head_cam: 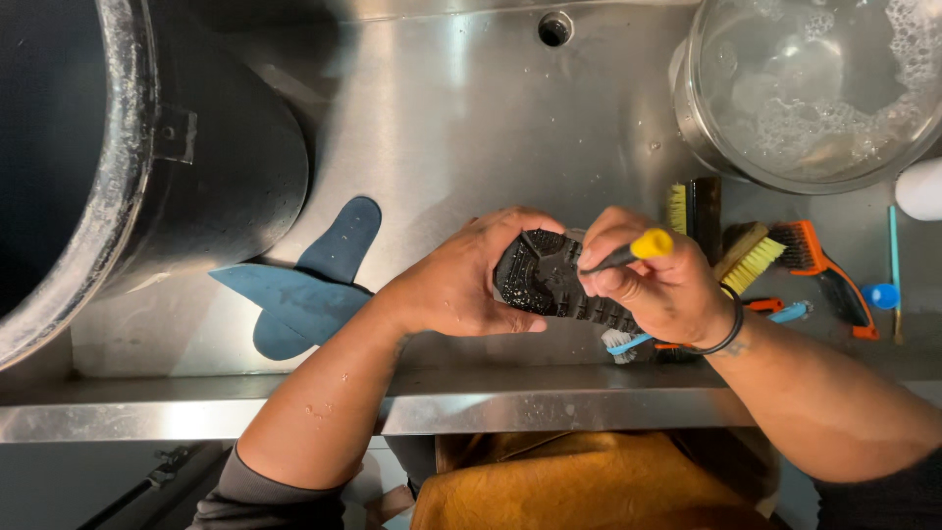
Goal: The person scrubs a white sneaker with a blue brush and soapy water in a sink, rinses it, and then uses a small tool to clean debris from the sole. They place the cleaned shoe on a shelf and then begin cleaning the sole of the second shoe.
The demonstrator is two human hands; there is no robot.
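My left hand [461, 280] grips a black shoe [549, 280] turned sole-up over the steel sink, its treaded sole facing me. My right hand [653, 280] holds a thin tool with a black shaft and yellow end [650, 244], its tip pressed against the sole. A black band circles my right wrist. Both hands meet at the shoe near the sink's front edge.
Two blue insoles [304, 285] lie at the left of the sink floor [461, 128]. A large dark pot [118, 167] fills the left. A bowl of soapy water [814, 88] stands at the top right. Several brushes [756, 257] and a blue toothbrush [628, 344] lie at the right.
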